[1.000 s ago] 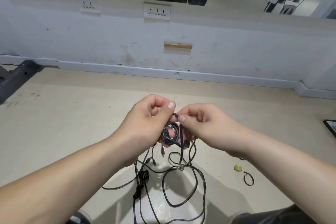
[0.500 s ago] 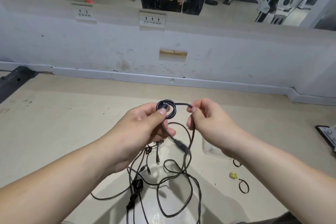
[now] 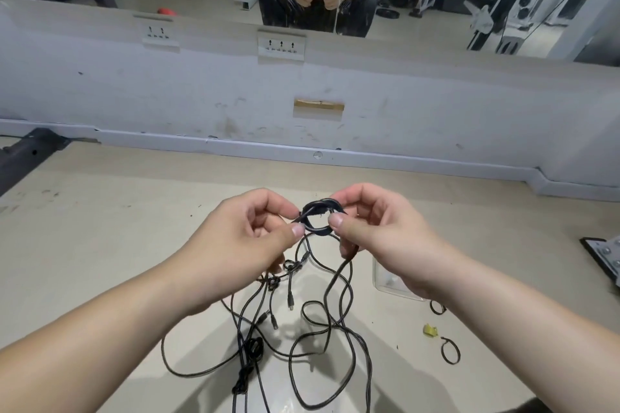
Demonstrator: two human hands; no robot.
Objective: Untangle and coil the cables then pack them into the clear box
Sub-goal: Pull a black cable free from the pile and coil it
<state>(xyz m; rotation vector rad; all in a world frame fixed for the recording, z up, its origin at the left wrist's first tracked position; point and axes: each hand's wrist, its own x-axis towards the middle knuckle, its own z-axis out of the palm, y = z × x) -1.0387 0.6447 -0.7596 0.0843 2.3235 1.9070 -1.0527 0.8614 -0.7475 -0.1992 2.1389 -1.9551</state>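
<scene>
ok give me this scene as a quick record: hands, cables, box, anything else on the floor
left hand: pinches the left side of the small coil
right hand: pinches the right side of the small coil
small coil: black cable, held up above the floor, tail hanging down
loose cables: tangled on the floor below the hands
clear box: on the floor, partly hidden by the right wrist
other: yellow scrap and black loop tie on the floor to the right
</scene>
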